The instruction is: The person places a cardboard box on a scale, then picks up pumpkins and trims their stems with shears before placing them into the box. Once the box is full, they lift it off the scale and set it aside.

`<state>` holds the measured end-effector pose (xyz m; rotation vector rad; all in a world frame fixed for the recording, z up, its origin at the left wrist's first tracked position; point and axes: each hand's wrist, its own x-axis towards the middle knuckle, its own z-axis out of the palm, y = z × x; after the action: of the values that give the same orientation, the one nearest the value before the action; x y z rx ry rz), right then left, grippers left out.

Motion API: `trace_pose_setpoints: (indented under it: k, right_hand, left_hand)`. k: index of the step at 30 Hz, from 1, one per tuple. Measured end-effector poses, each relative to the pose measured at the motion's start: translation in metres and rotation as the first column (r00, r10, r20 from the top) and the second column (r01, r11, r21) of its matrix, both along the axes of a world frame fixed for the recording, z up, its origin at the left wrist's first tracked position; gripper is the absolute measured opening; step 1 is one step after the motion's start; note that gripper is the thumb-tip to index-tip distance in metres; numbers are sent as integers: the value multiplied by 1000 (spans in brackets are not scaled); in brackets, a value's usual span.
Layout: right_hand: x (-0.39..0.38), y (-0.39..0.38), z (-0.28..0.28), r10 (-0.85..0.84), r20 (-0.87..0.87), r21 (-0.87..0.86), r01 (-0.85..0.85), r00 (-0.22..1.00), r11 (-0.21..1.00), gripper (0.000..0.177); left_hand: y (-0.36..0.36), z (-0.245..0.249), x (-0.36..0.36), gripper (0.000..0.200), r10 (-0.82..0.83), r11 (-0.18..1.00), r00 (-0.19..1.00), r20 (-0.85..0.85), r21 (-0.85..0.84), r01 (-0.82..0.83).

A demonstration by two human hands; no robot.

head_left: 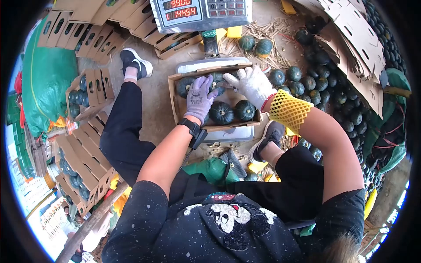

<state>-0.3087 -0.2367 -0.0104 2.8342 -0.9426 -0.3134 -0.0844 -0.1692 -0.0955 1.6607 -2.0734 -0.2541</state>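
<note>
Inside an open cardboard box (pixel 173 103) lie several dark green round squashes. My left hand (pixel 199 97), in a thin purple-grey glove, reaches over the box's left half, thumb and fingers against the left side of a back-row squash (pixel 217 82). From the right, my right hand (pixel 252 84), in a white glove, has its fingertips at that same squash; part of their contact is hidden. Nearer to me sit a front squash (pixel 221 113) and another squash (pixel 244 110). One more squash (pixel 184 87) is at the back left, partly behind my left hand.
The box rests on a scale platform (pixel 230 134), with the lit scale display (pixel 201 13) beyond it. To the right is a large pile of squashes (pixel 324 83) beside stacked flat cardboard (pixel 351 39). Filled boxes (pixel 83 162) stand at left, near a green sack (pixel 48 79).
</note>
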Motion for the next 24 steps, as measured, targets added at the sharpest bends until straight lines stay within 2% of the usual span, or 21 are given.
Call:
trace_pose_setpoints:
  k: [2,3,4,6,7,8,9,10,11,12,14,15,16,17,18,19,20,21,22,23,24]
  right_hand:
    - [4,1,1,-104,-27,186,107,994,977,53]
    - [3,3,3,-148,110,302,109,983,947,52]
    - [5,7,5,-147,109,303,108,983,947,52]
    - [13,23,18,-376,102,547,264,921,794,53]
    - [23,25,31,-470,0,637,362,883,680,54]
    - [25,25,28,-443,-69,672,370,894,642,53]
    - [25,21,37,-440,-65,695,357,896,625,53]
    - [25,17,47,-435,-63,722,342,898,602,52]
    - [17,15,48,-446,6,684,322,895,654,53]
    - [5,18,52,-454,149,571,298,878,765,51]
    - [-24,14,38,-338,227,422,220,913,879,50]
    - [-34,17,39,-277,149,467,180,949,866,49]
    - [-40,17,46,-208,75,511,141,975,848,48]
    - [-31,25,61,-161,-76,521,176,984,835,35]
    - [-34,38,52,-86,-112,440,127,990,889,36]
    - [-35,51,33,-45,-118,353,84,992,932,39]
    - [-36,60,20,-2,-128,266,37,992,963,42]
    - [-26,63,27,-5,-142,300,48,990,953,50]
    - [-25,65,22,-5,-142,302,48,990,952,50]
    - [-23,66,13,7,-102,271,21,995,962,52]
    - [-23,68,6,22,-63,239,-6,998,971,53]
  left_hand:
    - [0,-1,1,59,-3,1000,1000,3,-16,3]
    - [-1,1,1,57,17,1000,1000,-23,21,-16]
    - [-2,3,0,55,37,998,998,-50,55,-34]
    - [-5,5,-2,49,52,998,996,-75,41,-49]
    - [-7,4,1,41,56,997,990,-130,56,-49]
    - [-9,2,3,34,60,996,981,-184,74,-47]
    - [-15,13,6,34,57,996,982,-181,72,-44]
    - [-22,31,8,25,85,982,993,-78,175,-70]
    - [-22,42,12,18,106,956,994,27,273,-109]
    - [-12,36,19,15,222,975,936,-272,46,-218]
    - [14,69,20,16,343,912,883,-321,340,-231]
    - [35,84,14,20,112,914,953,-283,406,14]
    - [58,99,4,25,-132,846,956,-264,473,247]
    - [78,118,-8,33,-387,802,845,-368,318,506]
    - [91,130,-19,41,-619,680,664,-419,137,720]
    - [98,127,-22,41,-620,681,666,-415,138,720]
    - [105,117,-24,48,-512,683,721,-466,287,671]
    - [111,106,-26,56,-394,659,772,-498,432,615]
    - [109,93,-29,56,-393,658,772,-499,434,615]
    - [98,77,-31,57,-273,880,931,-244,328,344]
    - [90,59,-31,58,-59,990,998,-11,125,60]
